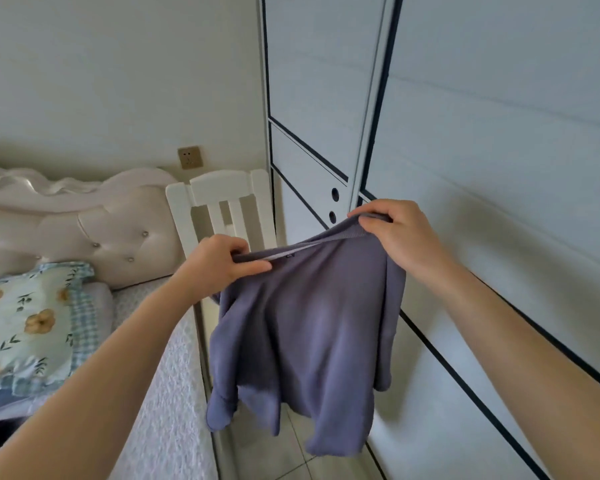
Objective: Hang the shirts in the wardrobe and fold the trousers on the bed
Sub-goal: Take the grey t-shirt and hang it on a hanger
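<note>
Bed (167,375): lies far left, beside the chair (222,192).
Left hand (219,263): we pinch the collar's left end.
Shirt (302,334): purple, hangs between our hands above the floor, sleeves dangling.
Right hand (395,233): we grip the collar's other end, higher.
Wardrobe (499,168): right, doors look closed.
Advice: we should level the neckline and pull it taut, ready for a hanger; none shows.

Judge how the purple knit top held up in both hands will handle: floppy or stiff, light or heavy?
Probably floppy: the purple knit top sags in loose folds below the left hand and right hand. Likely light, since finger pinches at its neckline carry it.
</note>
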A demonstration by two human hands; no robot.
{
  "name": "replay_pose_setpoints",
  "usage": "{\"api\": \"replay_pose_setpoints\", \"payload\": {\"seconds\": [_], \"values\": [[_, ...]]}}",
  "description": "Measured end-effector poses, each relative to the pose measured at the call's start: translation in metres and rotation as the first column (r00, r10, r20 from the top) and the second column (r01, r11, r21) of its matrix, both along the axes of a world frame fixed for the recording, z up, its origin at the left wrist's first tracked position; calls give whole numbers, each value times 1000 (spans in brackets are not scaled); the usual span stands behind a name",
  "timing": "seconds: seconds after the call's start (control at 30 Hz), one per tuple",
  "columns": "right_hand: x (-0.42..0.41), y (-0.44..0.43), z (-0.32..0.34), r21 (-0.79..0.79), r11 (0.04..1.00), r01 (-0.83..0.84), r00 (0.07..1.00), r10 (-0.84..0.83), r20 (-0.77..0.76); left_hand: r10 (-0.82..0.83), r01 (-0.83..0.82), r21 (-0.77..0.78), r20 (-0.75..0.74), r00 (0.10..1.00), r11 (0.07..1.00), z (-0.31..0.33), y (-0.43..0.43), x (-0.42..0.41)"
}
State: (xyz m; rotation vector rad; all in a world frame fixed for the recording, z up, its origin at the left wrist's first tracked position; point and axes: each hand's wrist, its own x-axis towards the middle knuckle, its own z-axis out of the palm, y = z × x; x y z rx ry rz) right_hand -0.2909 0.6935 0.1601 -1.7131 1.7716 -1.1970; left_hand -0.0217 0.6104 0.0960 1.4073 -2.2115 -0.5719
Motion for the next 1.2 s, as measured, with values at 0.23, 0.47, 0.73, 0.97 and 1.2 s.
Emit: {"api": "replay_pose_setpoints", "payload": {"seconds": [0.23, 0.47, 0.73, 0.97, 1.2], "values": [[-18, 41, -6, -5, 999, 50, 966, -49, -254, -33, 44, -97, 115, 993, 994, 24, 33, -15], [-36, 51, 11, -90, 989, 117, 939, -140, -315, -14, 27, 110, -117, 993, 994, 26, 40, -39], [-27, 57, 20, -144, 984, 108, 986, -124, -109, -452, 534, 229, -329, 829, 814, 59, 57, -125], [-48, 87, 8, -148, 951, 273, 961, -278, -10, -591, 641, 56, -331, 735, 766, 65, 58, -189], [-84, 142, -26, -92, 844, 529, 829, -537, -160, -653, 678, -71, -359, 667, 731, 67, 90, -242]]}}
